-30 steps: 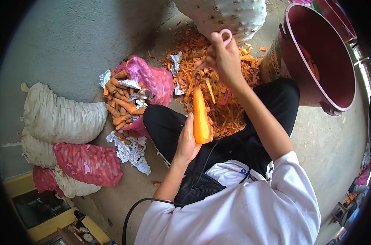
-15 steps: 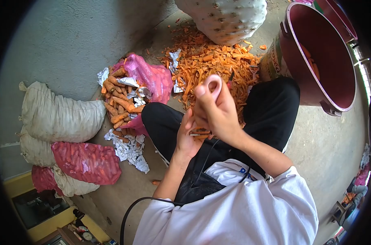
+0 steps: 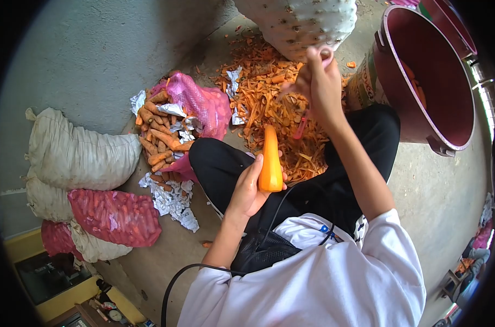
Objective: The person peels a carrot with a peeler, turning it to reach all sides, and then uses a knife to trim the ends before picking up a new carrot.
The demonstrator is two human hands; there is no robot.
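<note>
A peeled, bright orange carrot (image 3: 270,163) stands nearly upright in my left hand (image 3: 250,188), whose fingers wrap around its lower part. My right hand (image 3: 324,87) is raised above the heap of carrot peelings (image 3: 264,103), apart from the carrot. It is closed on what looks like a peeler (image 3: 327,54); only a pale pink looped end shows above the fist, and the rest is hidden or blurred. A pink handle (image 3: 300,128) shows against the peelings below this hand.
Unpeeled carrots (image 3: 160,131) spill from a pink mesh sack (image 3: 201,101) among torn paper (image 3: 174,201) at left. Full sacks (image 3: 84,150) lie farther left. A maroon tub (image 3: 435,87) holding some carrots stands right, and a knobby white sack (image 3: 302,24) stands behind the peelings.
My right hand has moved up and away from my left hand, toward the white sack. The carrot, mostly hidden before, now shows fully upright in my left hand.
</note>
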